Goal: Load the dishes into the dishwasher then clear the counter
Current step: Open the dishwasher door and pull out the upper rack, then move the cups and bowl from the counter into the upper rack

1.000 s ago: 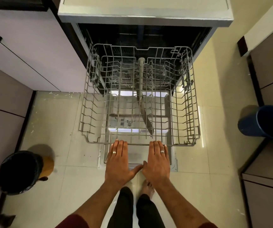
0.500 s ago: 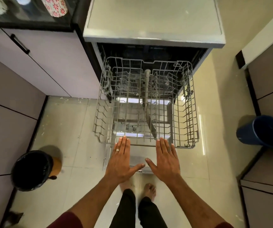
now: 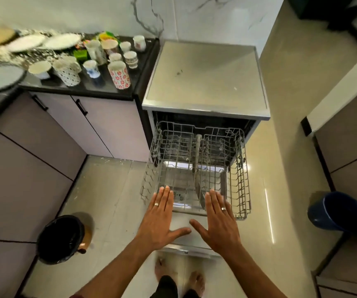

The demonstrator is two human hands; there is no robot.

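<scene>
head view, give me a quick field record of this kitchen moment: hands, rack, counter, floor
left hand: open, fingers straight, holds nothing
right hand: open, fingers straight, holds nothing
rack: wire rack pulled out of the dishwasher, no dishes in it
counter: black counter left of the dishwasher, with cups and plates
floor: black bin at left, blue bucket at right
task state: loading not yet begun

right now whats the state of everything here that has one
dishwasher door: open, folded down
wire rack: pulled out, empty
left hand: open, holding nothing
right hand: open, holding nothing
floral cup: upright on counter
black bin: lined, uncovered
</scene>
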